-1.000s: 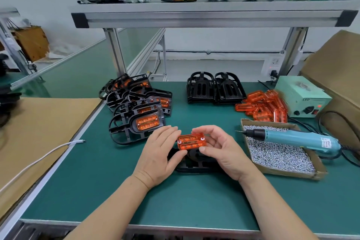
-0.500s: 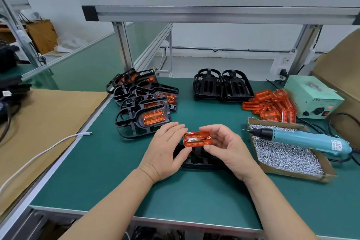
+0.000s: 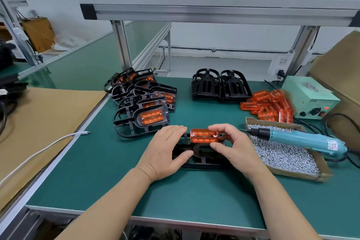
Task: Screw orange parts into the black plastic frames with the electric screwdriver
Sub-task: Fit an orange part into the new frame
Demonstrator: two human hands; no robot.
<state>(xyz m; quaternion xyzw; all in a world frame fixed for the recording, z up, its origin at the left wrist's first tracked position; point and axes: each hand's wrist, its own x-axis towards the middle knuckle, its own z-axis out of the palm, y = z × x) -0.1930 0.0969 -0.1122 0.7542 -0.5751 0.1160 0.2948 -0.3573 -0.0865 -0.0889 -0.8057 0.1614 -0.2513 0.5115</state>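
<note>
Worktop (image 3: 116, 181), green: is carrying everything listed. Cardboard box of screws (image 3: 282, 154): is lying to your right, with the electric screwdriver (image 3: 302, 139) resting across it. Black plastic frame (image 3: 202, 154): is lying flat beneath your hands. Left hand (image 3: 165, 152): grip wide, straight fingers are resting on the frame. Right hand (image 3: 233, 146): grip is pinching the orange part (image 3: 203, 136) between thumb and fingers, over the frame's far side.

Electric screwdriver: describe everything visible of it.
The electric screwdriver has a slim teal plastic-looking body, a black nose and a thin metal bit pointing left. A white label sits near its rear, where a black cable leaves. It lies nearly flat across the cardboard tray, resting on the screws. Nobody holds it.
</note>
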